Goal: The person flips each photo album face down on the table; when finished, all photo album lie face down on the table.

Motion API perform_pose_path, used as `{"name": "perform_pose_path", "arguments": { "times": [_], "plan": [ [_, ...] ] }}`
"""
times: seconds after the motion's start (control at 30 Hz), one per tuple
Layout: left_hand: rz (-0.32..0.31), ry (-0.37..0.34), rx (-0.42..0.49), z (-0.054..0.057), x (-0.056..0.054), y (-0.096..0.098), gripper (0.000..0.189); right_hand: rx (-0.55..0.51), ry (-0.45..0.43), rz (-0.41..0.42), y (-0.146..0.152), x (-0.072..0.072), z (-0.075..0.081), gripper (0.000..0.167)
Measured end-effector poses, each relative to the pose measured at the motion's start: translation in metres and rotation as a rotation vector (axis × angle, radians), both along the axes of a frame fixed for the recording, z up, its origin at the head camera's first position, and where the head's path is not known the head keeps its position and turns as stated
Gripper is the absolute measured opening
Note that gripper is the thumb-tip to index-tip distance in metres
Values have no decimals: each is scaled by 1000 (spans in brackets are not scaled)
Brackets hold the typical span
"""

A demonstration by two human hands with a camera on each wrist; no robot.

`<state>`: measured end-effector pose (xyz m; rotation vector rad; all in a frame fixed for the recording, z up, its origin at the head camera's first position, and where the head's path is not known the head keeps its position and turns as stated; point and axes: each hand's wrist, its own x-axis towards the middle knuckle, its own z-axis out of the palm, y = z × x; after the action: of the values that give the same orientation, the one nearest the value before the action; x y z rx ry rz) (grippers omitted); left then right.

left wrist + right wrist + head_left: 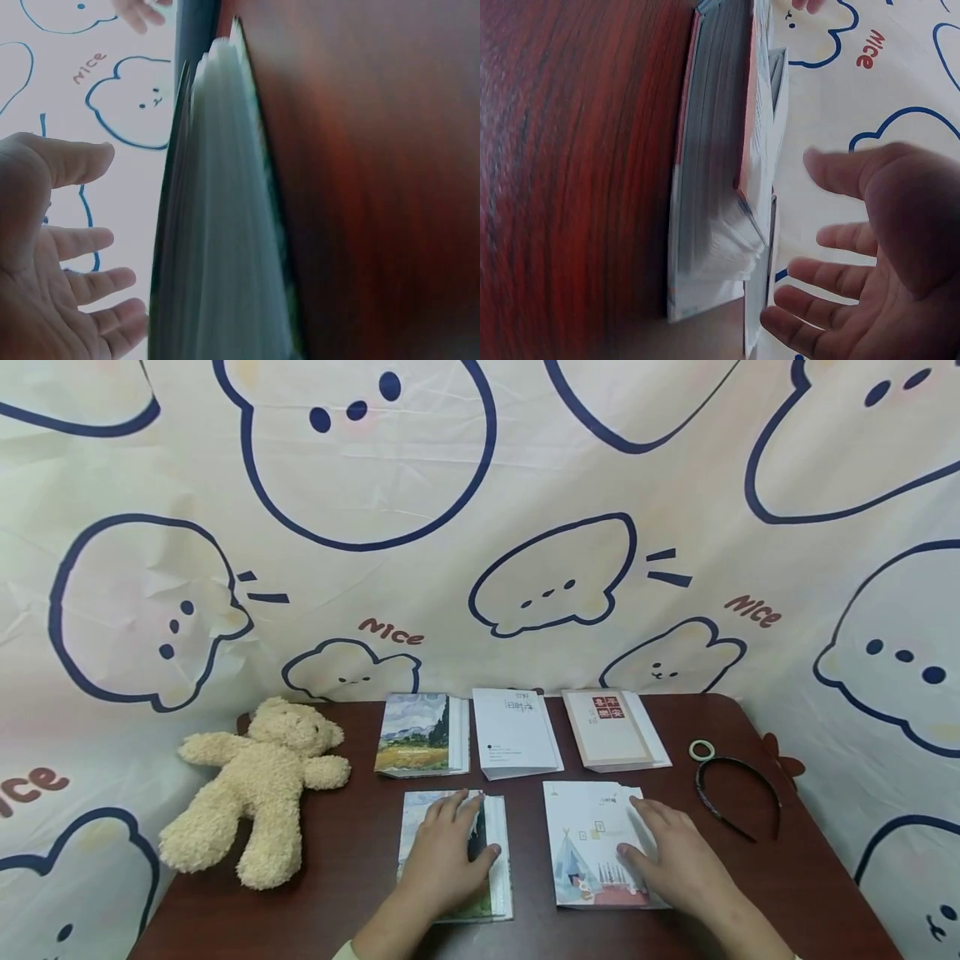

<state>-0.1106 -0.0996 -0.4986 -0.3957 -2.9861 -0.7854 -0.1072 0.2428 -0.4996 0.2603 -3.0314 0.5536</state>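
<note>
My left hand (448, 862) hovers with spread fingers over a thick album (417, 817) that has a painted landscape cover. In the left wrist view the album's page edges (214, 202) show, with a gap between the palm and the cover. Near the front right lies a white album (581, 814) with a blue tent drawing. My right hand (684, 866) is over its right side, fingers loosely spread. The right wrist view shows that album's pages (716, 150) slightly fanned at one corner, and the hand apart from them. Neither hand holds anything.
Behind lie another landscape album (412, 735), a white album (516, 731) and a cream album (606, 727) with red squares. A plush bear (258, 781) lies at the left. A headband (776, 810) and a pale green ring (702, 744) are at the right of the table (352, 860).
</note>
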Motion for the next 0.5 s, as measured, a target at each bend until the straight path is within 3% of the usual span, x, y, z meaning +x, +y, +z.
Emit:
{"name": "perform_pose_path", "arguments": {
  "times": [0.17,0.5],
  "plan": [
    [-33,-20,64,-4,3,17,63,-44,5,41,-1,2,-5,69],
    [-87,-53,231,-8,9,42,65,-49,0,48,-5,3,-12,69]
  ]
}}
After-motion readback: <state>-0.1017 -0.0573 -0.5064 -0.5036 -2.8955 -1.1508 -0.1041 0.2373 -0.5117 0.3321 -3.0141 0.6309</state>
